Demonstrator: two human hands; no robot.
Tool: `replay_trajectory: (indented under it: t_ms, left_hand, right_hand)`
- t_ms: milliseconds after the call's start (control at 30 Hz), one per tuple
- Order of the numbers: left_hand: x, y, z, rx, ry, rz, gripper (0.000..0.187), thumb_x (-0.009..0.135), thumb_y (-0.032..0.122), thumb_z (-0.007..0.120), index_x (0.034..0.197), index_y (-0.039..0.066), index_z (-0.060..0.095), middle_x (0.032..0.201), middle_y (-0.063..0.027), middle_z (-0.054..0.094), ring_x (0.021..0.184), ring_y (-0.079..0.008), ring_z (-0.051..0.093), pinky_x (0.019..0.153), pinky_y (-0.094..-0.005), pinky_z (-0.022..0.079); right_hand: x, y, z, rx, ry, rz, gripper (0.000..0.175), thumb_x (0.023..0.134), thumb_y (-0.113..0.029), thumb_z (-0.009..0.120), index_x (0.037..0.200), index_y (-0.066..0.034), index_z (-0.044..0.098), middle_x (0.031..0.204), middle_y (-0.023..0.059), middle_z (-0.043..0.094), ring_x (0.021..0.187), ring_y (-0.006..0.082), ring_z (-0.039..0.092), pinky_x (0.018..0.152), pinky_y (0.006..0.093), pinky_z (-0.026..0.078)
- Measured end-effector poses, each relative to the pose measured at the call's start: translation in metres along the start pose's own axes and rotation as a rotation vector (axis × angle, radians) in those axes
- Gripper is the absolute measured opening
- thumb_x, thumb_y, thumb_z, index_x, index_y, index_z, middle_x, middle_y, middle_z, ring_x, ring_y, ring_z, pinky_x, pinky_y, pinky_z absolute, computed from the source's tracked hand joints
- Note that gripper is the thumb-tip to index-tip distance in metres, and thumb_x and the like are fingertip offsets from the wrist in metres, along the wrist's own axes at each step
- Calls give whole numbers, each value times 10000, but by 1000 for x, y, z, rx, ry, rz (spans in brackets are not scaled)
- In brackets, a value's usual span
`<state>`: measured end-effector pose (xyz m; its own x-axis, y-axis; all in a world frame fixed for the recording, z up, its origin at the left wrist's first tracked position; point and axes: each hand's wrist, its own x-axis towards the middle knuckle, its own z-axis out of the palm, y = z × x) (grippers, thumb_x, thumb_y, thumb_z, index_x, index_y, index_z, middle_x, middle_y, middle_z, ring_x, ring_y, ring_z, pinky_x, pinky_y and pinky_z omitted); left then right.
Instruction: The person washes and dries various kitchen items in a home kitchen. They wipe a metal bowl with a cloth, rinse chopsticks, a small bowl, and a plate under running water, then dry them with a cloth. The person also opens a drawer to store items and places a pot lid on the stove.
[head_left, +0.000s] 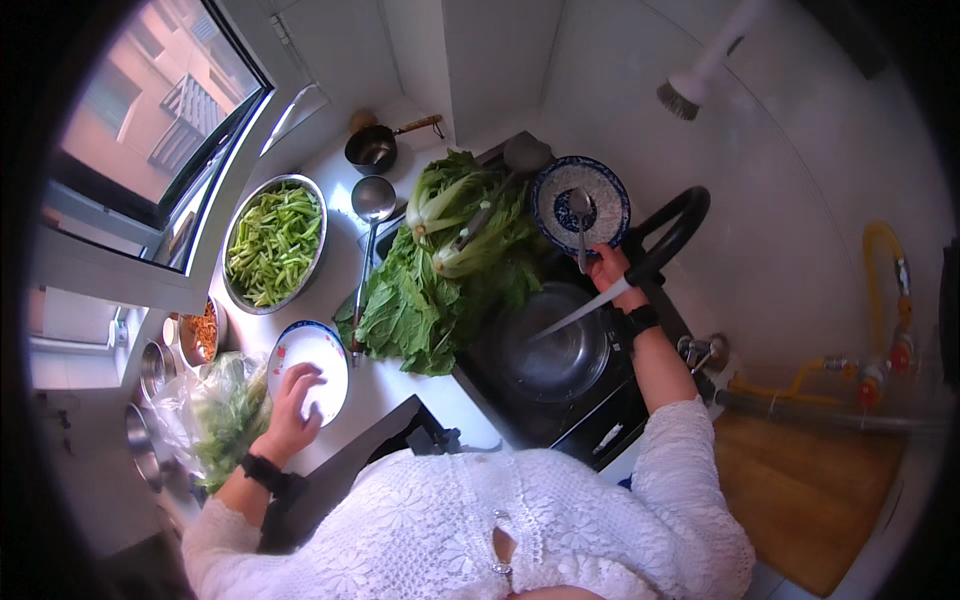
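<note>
My right hand (609, 271) grips the near rim of a blue-patterned white bowl (551, 196) at the back of the sink. A metal spoon (581, 225) lies in that bowl. Over a white plate (286, 351) with a blue rim hovers my left hand (289, 416), fingers apart and curved; whether it touches the plate I cannot tell. Water runs from the black faucet (679, 229) into a clear bowl (555, 367) in the dark sink (517, 427). Leafy green vegetables (420, 307) are heaped at the sink's left side.
A metal basin (321, 259) of cut green stalks stands by the window. Near it are a ladle (373, 199), a small pan (369, 150), a bowl of orange shreds (201, 337) and bagged greens (225, 412). A brush (686, 94) hangs at upper right; a wooden board (810, 487) is lower right.
</note>
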<state>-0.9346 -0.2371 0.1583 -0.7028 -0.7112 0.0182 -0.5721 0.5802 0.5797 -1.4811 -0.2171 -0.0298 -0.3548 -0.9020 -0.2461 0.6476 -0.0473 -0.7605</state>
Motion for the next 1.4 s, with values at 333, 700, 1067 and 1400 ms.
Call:
replay_trajectory:
  t_ms: [333,700,1067,1400]
  left_hand:
    - [147,65,110,-492,-468,264,200,758,-6,515,956,24,504,823,-118,537,779,-243,551,681,-304,457]
    - [169,83,226,2,-633,542,581,718,333,642,1224,158,416,1295,-208,326,1174,-412,345,955,-465,322]
    - [182,81,228,231,-740,786,341,743,201,592,1054,76,534,1086,-94,494,1019,-289,468,875,-347,398]
    - [191,63,199,220,-593,1010,309,710,86,548,1018,67,563,1084,-78,505,1059,-258,447,910,-342,387]
  right_hand:
    - [-151,63,7,39,253,181,374,795,4,460,1143,-122,402,1055,99,509,861,255,556,655,389,520]
    - [-195,129,58,171,429,222,332,837,-48,448,1153,-140,400,1058,73,511,922,235,537,721,383,502]
    - [-186,139,42,337,347,304,205,873,-106,433,1074,-72,455,1027,108,533,957,267,541,814,378,490]
    - [-180,129,28,273,382,109,341,839,-85,499,1164,-85,397,1088,116,519,949,282,555,705,400,531]
